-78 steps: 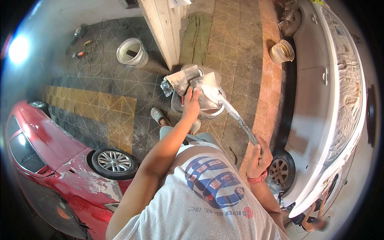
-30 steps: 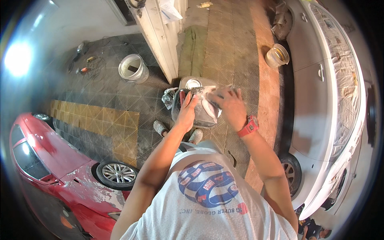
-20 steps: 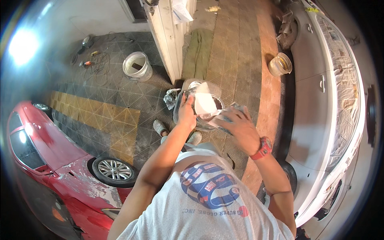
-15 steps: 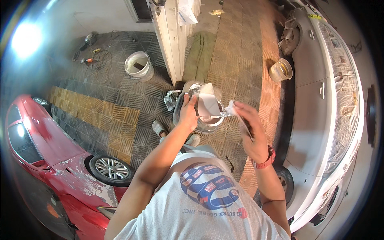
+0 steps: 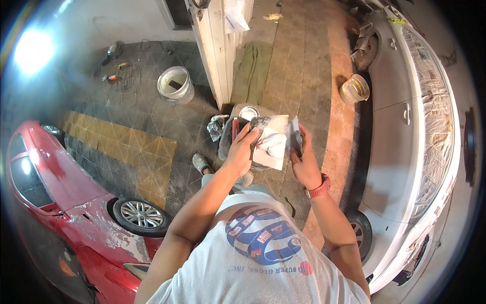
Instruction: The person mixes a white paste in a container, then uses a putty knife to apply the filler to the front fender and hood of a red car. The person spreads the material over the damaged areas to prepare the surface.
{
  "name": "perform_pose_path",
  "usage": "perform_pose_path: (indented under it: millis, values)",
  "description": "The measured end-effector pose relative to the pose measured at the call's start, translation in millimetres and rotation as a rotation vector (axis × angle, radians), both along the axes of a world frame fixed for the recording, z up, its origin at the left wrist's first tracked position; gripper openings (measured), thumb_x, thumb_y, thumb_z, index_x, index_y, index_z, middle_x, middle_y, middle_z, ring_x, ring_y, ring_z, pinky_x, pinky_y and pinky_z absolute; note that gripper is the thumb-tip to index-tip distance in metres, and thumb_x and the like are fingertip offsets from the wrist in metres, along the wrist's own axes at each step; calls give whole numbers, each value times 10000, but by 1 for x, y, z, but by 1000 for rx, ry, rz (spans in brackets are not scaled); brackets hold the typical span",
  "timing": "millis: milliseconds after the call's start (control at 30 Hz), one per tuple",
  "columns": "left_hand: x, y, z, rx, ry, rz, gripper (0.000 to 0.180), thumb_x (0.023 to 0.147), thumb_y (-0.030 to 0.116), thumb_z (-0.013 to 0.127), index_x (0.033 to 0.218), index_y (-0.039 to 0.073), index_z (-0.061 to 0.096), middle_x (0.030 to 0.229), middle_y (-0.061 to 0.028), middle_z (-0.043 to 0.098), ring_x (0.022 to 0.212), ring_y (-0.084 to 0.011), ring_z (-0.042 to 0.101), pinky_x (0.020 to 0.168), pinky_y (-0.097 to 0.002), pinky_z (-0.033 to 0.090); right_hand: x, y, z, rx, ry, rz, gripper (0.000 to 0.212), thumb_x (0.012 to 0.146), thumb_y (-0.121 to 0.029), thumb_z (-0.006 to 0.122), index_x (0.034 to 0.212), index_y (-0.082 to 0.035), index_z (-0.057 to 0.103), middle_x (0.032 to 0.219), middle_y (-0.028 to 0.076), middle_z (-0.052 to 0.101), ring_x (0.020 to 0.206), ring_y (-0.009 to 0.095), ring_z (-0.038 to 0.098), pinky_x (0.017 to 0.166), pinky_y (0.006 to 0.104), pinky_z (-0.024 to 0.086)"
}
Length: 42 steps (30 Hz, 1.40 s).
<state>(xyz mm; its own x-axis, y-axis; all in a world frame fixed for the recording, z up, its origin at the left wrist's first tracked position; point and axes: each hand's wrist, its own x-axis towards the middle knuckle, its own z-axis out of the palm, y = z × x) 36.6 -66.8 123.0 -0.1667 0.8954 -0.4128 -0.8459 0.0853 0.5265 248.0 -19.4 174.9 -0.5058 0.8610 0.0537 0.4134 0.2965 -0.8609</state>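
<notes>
A: Holding position, left hand (image 5: pixel 242 151): what is the grip?

B: Fingers curled over the upper edge of a grey bundle (image 5: pixel 234 139), a bag-like wrap with a round tin lid (image 5: pixel 248 112) showing at its top. A white sheet (image 5: pixel 272 147) lies against the front of the bundle, directly beside the fingertips.

A: Right hand (image 5: pixel 304 159)?

B: Fingers closed narrowly around a small dark flat piece (image 5: pixel 295 138), held upright at the right edge of the white sheet. Whether the piece touches the sheet cannot be told. A red wristband (image 5: pixel 319 188) sits on that wrist.

A: Location of the bundle?

B: Raised in front of the chest, above the tiled floor (image 5: pixel 304 76), between both hands. A crumpled rag (image 5: pixel 217 125) shows just left of it; whether it hangs from the bundle or lies on the floor cannot be told.

A: Surroundings?

B: White bucket (image 5: pixel 175 85) on the dark floor to the upper left. Clear tub (image 5: pixel 354 88) near the white car (image 5: pixel 405 147), which carries paper masking on its windows. Red car (image 5: pixel 61 192) with sanded patches at lower left. White pillar (image 5: pixel 215 45) ahead, with a green cloth (image 5: pixel 253 71) lying beside it.
</notes>
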Motion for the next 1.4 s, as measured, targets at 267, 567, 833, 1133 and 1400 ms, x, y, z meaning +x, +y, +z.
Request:
perform_pose_path:
  millis: [267, 567, 833, 1133, 1400]
  values:
    - [-25, 23, -37, -141, 392, 301, 757, 1113, 270, 652, 1706, -12, 277, 1668, -140, 465, 1496, -245, 498, 1229, -398, 426, -25, -5, 36, -794, 477, -232, 554, 962, -8, 662, 1504, 7, 549, 1258, 81, 698, 1236, 199, 643, 1114, 374, 491]
    - [-37, 10, 3, 14, -123, -303, 426, 1097, 365, 652, 1398, 63, 672, 1323, -107, 750, 1225, -277, 719, 1086, -477, 565, 22, 52, 29, -760, 698, -200, 430, 1034, -70, 734, 1424, -2, 567, 1283, 114, 736, 1122, 193, 743, 978, 367, 632]
    - [-37, 6, 16, 7, -75, -283, 542, 1145, 383, 561, 1553, 26, 548, 1510, -70, 654, 1371, -244, 643, 1159, -445, 512, 43, 58, 17, -525, 263, -119, 510, 944, 81, 704, 1409, -108, 619, 1253, 55, 729, 1162, 191, 699, 1011, 333, 560]
    - [-15, 22, -2, -11, 395, -42, 741, 1152, 386, 553, 1702, -33, 284, 1717, -201, 390, 1596, -250, 358, 1307, -369, 278, -46, 0, 50, 606, -545, 276, 602, 924, -46, 590, 1478, -271, 655, 1535, 63, 597, 1515, 348, 477, 1244, 721, 289]
    - [-41, 22, 14, -175, 172, 257, 646, 1147, 267, 581, 1685, 23, 320, 1556, -142, 564, 1330, -262, 638, 1103, -397, 543, -21, 8, 104, 635, -384, 445, 568, 932, -145, 684, 1478, -300, 668, 1553, 99, 559, 1516, 404, 461, 1216, 811, 219]
